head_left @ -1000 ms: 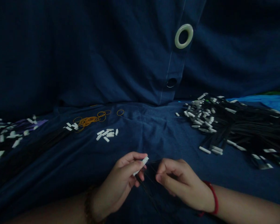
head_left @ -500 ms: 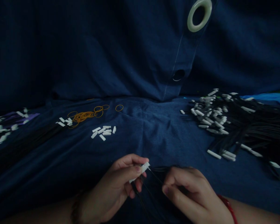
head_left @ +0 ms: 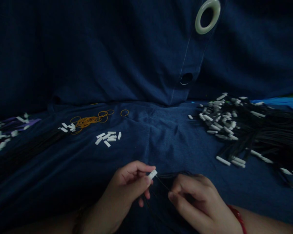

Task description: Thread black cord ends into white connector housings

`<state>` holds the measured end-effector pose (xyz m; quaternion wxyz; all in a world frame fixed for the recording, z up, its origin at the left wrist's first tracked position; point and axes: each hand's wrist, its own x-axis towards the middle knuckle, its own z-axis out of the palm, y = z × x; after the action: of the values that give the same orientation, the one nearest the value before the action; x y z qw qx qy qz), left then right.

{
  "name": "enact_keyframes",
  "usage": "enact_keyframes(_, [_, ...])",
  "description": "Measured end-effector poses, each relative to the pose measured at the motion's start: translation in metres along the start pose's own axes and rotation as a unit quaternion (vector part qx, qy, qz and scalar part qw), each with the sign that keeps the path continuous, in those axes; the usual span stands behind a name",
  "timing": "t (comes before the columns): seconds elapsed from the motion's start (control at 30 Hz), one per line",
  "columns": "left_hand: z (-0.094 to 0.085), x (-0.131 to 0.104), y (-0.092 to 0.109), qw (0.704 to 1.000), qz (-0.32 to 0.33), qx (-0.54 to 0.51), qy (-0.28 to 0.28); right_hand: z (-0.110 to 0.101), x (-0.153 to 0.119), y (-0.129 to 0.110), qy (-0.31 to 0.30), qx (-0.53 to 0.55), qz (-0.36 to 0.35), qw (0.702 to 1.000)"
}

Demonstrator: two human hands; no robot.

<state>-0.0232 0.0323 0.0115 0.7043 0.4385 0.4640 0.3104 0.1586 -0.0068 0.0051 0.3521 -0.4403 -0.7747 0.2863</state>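
Observation:
Between the thumb and forefinger of my left hand [head_left: 132,188] is a small white plastic connector [head_left: 152,174], its slotted end poking out toward the upper right. My left thumb covers most of it. My right hand [head_left: 195,198] pinches a thin black wire [head_left: 163,183], whose tip reaches the connector's exposed end. Whether that tip sits inside a slot or only touches it, I cannot tell. More dark wires hang below my left fingers and behind my right hand, hard to make out in the dim light.
Loose white connectors [head_left: 108,138] lie ahead on the blue cloth [head_left: 146,130], with orange rubber bands [head_left: 89,121] behind them. A large heap of black wires with white connectors [head_left: 219,120] spreads at right. Wire bundles with white ends [head_left: 67,127] lie at left.
My left thumb has slid up along the connector, so less of it shows now. My right hand stays almost in place, still pinching the wire.

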Motion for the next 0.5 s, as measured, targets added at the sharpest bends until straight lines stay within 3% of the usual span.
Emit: enact_keyframes(0.5, [-0.0007, 0.0022, -0.0034, 0.996, 0.017, 0.078, -0.026, 0.0043, 0.0021, 0.0021, -0.018, -0.004, 0.035, 0.999])
